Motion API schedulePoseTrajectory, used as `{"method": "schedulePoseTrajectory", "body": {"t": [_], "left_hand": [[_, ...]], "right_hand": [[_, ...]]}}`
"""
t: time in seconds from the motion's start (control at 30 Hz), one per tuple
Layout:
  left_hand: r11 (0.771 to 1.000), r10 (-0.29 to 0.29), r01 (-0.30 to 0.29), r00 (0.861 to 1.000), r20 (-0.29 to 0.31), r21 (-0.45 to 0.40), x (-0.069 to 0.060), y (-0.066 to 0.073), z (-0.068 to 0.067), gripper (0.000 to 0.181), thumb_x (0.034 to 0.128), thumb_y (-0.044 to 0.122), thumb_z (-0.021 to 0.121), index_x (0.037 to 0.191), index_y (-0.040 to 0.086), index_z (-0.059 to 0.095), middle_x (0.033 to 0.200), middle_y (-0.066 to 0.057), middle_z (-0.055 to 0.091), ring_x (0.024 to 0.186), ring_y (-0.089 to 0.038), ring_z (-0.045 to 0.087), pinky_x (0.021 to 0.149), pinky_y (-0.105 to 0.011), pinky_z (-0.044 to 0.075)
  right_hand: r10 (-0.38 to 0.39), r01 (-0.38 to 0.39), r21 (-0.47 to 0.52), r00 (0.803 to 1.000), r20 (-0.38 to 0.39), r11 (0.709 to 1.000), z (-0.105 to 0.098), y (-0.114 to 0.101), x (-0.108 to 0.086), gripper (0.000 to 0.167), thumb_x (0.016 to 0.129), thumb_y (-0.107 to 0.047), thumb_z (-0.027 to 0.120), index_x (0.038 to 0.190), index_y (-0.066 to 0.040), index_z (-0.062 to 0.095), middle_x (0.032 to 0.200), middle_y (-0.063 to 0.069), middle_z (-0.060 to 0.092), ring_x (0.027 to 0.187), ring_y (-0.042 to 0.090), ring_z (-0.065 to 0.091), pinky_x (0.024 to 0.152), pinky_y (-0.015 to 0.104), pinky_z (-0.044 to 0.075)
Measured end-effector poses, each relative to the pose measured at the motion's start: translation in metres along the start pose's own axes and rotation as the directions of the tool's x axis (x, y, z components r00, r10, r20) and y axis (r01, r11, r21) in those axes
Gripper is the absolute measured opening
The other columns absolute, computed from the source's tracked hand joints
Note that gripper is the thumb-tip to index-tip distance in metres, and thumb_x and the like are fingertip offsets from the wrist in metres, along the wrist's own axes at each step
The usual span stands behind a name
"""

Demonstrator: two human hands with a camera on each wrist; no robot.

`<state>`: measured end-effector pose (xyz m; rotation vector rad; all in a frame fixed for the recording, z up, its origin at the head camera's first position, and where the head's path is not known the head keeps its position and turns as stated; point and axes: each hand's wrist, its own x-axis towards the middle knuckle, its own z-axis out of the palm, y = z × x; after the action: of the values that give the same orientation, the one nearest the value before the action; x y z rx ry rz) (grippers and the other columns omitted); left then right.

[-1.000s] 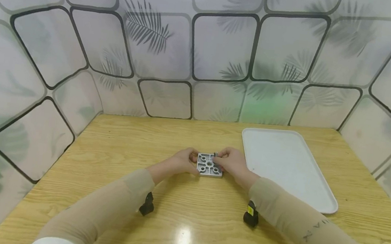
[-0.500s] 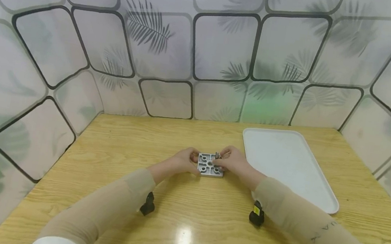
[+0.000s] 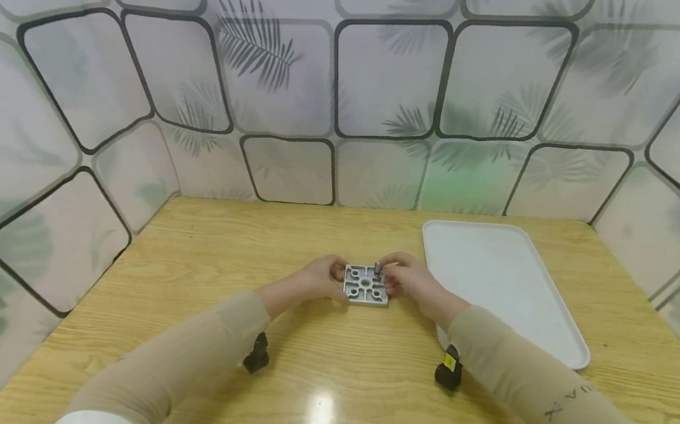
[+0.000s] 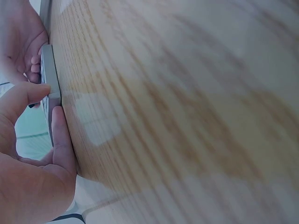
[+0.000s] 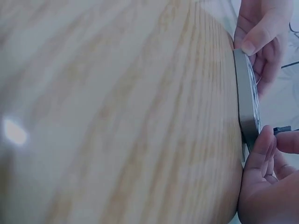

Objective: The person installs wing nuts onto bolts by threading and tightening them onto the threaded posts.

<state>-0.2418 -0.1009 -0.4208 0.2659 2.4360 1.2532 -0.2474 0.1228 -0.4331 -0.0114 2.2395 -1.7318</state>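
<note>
A square silver metal plate with several round bosses and ribs lies flat on the wooden table. My left hand grips its left edge, thumb at the near corner and fingers round the far side; the left wrist view shows that thumb on the plate's edge. At the far right corner my right hand pinches a small dark bolt, which stands upright over the boss there. The right wrist view shows the bolt just above the plate's top face. Its lower end is hidden by my fingers.
A white rectangular tray lies right of the plate, partly behind my right forearm. The wooden table meets a patterned backdrop at the back and sides. Black wrist cameras hang under both sleeves.
My right fingers have drawn back from over the plate to its right edge, leaving the far right boss and the bolt more visible. The left hand and plate have barely moved.
</note>
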Motion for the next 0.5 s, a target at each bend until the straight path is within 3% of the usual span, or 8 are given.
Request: {"method": "schedulePoseTrajectory", "body": {"t": [0.23, 0.5], "left_hand": [[1.0, -0.008, 0.008, 1.0, -0.001, -0.006, 0.0004, 0.0005, 0.0003, 0.082, 0.0777, 0.002, 0.087, 0.151, 0.0, 0.05, 0.124, -0.012, 0.063, 0.11, -0.022, 0.057, 0.103, -0.034, 0.05], [1.0, -0.012, 0.012, 1.0, 0.003, -0.014, -0.0003, 0.0016, -0.0003, 0.082, 0.0781, 0.002, 0.087, 0.151, -0.001, 0.05, 0.123, -0.012, 0.062, 0.108, -0.021, 0.056, 0.098, -0.031, 0.05]], "right_hand": [[0.013, -0.014, -0.037, 0.999, -0.032, 0.999, 0.0025, 0.0002, 0.0005, 0.042, 0.103, -0.005, 0.054, 0.143, 0.008, 0.058, 0.095, 0.004, 0.062, 0.077, 0.009, 0.058, 0.067, 0.019, 0.055], [0.001, -0.006, -0.079, 0.998, -0.059, 0.997, 0.0052, 0.0006, 0.0009, 0.041, 0.101, -0.005, 0.056, 0.14, 0.008, 0.061, 0.102, 0.008, 0.066, 0.077, 0.008, 0.059, 0.068, 0.017, 0.054]]}}
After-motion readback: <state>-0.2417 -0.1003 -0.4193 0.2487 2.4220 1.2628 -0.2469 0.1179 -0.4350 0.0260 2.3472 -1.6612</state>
